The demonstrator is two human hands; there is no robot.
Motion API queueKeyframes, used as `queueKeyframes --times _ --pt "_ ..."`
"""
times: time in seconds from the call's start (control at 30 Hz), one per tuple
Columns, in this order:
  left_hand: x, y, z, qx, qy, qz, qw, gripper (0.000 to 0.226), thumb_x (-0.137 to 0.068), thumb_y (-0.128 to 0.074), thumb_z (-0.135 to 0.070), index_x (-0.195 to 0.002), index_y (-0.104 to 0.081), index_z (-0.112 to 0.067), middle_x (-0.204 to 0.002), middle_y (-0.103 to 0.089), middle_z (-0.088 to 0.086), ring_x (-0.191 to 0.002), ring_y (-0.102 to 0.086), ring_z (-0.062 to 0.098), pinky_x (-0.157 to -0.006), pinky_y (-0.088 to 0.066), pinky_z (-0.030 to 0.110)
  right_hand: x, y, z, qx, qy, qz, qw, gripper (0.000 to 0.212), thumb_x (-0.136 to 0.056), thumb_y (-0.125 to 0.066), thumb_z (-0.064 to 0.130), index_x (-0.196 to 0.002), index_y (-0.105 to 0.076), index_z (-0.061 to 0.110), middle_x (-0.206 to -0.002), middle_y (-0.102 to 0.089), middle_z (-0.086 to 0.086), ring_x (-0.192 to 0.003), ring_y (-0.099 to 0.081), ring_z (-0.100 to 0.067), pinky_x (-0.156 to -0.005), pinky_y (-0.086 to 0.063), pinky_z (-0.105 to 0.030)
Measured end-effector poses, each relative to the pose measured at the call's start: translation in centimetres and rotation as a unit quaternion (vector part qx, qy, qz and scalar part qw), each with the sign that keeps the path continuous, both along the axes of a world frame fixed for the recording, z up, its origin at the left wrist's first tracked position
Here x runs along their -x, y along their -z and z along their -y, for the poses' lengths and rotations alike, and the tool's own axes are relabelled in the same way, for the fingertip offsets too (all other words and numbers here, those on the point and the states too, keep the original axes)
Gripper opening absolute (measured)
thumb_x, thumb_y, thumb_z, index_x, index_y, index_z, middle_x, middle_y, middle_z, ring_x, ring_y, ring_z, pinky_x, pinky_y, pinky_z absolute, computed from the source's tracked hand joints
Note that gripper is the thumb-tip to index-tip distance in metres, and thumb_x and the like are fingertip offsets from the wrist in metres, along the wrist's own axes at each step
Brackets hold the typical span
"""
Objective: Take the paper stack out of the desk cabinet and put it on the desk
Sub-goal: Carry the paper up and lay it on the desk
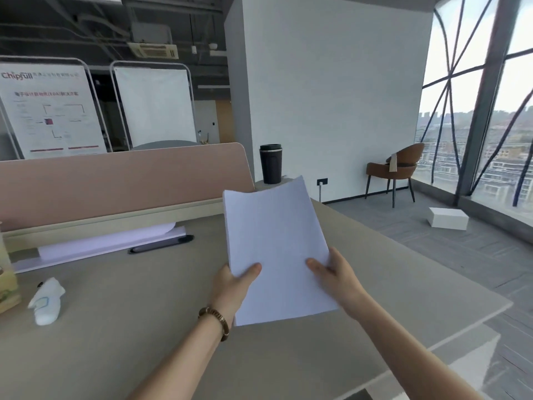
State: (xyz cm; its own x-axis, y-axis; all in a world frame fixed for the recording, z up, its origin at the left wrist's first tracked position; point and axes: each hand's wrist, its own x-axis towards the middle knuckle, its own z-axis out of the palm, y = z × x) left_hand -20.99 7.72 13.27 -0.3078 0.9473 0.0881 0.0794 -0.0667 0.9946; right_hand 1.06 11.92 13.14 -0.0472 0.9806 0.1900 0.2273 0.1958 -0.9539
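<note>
Both my hands hold a white paper stack (277, 249) above the beige desk (129, 327), near its right half. My left hand (233, 287), with a bead bracelet at the wrist, grips the stack's lower left edge, thumb on top. At the lower right edge my right hand (334, 275) grips it the same way. The far end of the stack curls upward. The desk cabinet is not in view.
More white paper (103, 243) and a black pen case (161, 243) lie by the pink divider (115, 180). A crumpled white tissue (46, 301) sits at the left, a dark cup (270, 163) at the back. Right of the desk edge: floor, a white box (447, 218), a brown chair (395, 168).
</note>
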Motion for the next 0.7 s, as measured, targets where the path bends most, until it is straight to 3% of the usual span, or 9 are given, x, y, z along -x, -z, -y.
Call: queueKeyframes --times 0.13,0.33,0.47,0.6,0.7 --pt "-3.2 1.4 -4.0 0.019 -0.019 -0.015 1.000 0.036 -0.080 -0.078 -0.028 -0.112 -0.065 -0.017 -0.107 -0.075 -0.002 -0.095 -0.072 0.017 -0.086 -0.058 0.039 -3.6 1.1 -5.0 0.030 -0.002 0.034 0.999 0.049 -0.070 -0.072 0.048 -0.107 -0.067 0.017 -0.104 -0.077 -0.004 -0.094 -0.074 -0.026 -0.088 -0.057 -0.054" --pt "-7.8 2.6 -8.9 0.054 -0.046 -0.048 0.996 0.037 -0.081 -0.078 -0.024 -0.109 -0.060 -0.008 -0.108 -0.070 0.004 -0.095 -0.067 0.023 -0.084 -0.054 0.036 -7.1 1.3 -10.1 0.081 0.024 0.076 0.993 0.028 -0.083 -0.074 0.027 -0.103 -0.067 0.010 -0.103 -0.074 -0.010 -0.096 -0.071 -0.031 -0.089 -0.056 -0.046" --pt "-9.9 2.5 -11.8 0.077 -0.054 -0.107 0.990 0.034 -0.081 -0.077 -0.026 -0.103 -0.061 -0.005 -0.102 -0.070 0.007 -0.087 -0.066 0.025 -0.071 -0.047 0.028 -9.0 1.7 -13.7 0.098 0.028 0.109 0.989 0.024 -0.084 -0.073 0.026 -0.098 -0.066 0.008 -0.095 -0.072 -0.008 -0.087 -0.069 -0.028 -0.079 -0.053 -0.038" --pt "-11.6 2.4 -14.6 0.098 -0.056 -0.116 0.987 0.040 -0.081 -0.075 -0.027 -0.106 -0.057 -0.002 -0.099 -0.066 0.008 -0.084 -0.063 0.027 -0.059 -0.045 0.025 -10.7 2.0 -16.9 0.099 0.032 0.154 0.983 0.017 -0.083 -0.073 0.027 -0.077 -0.061 0.016 -0.075 -0.062 -0.001 -0.065 -0.057 -0.018 -0.059 -0.042 -0.029" --pt "-12.5 2.4 -16.6 0.110 -0.057 -0.130 0.984 0.032 -0.083 -0.068 -0.024 -0.098 -0.060 0.003 -0.097 -0.071 0.017 -0.074 -0.065 0.028 -0.039 -0.036 0.019 -11.7 2.2 -19.0 0.101 0.029 0.189 0.976 0.020 -0.081 -0.073 0.032 -0.088 -0.068 0.013 -0.085 -0.069 -0.005 -0.077 -0.064 -0.024 -0.070 -0.047 -0.032"
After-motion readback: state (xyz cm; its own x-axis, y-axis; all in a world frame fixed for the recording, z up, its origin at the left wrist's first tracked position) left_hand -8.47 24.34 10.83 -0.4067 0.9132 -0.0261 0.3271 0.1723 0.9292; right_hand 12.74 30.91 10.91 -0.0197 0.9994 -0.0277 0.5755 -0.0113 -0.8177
